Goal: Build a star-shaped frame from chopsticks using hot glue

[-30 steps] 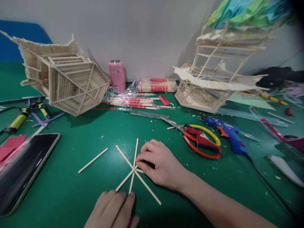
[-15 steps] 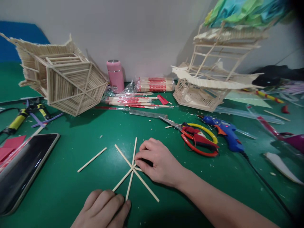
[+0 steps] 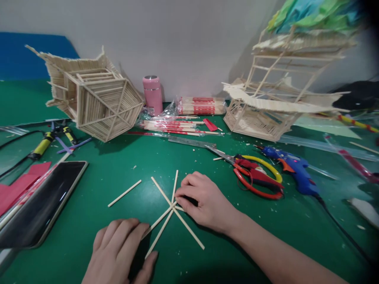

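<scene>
Head camera view shows two bare hands at the crossed sticks (image 3: 173, 205), which lie on the green worktop (image 3: 124, 157) like a star. The right hand (image 3: 204, 203) is narrow, with its fingertips closed on a stick close to the crossing point. The left hand (image 3: 118, 248) is wider, with thumb and forefinger apart, at the near ends of two sticks. One loose stick (image 3: 124, 193) lies apart, beyond the left hand. The phone (image 3: 44, 205) is further to the left. On the right side are the scissors (image 3: 254, 173) and the blue glue gun (image 3: 291, 165). Behind, a pink bottle (image 3: 153, 96) and a wrapped bundle (image 3: 202, 106) stand between two wooden models, the left one (image 3: 102, 104) being tilted.
</scene>
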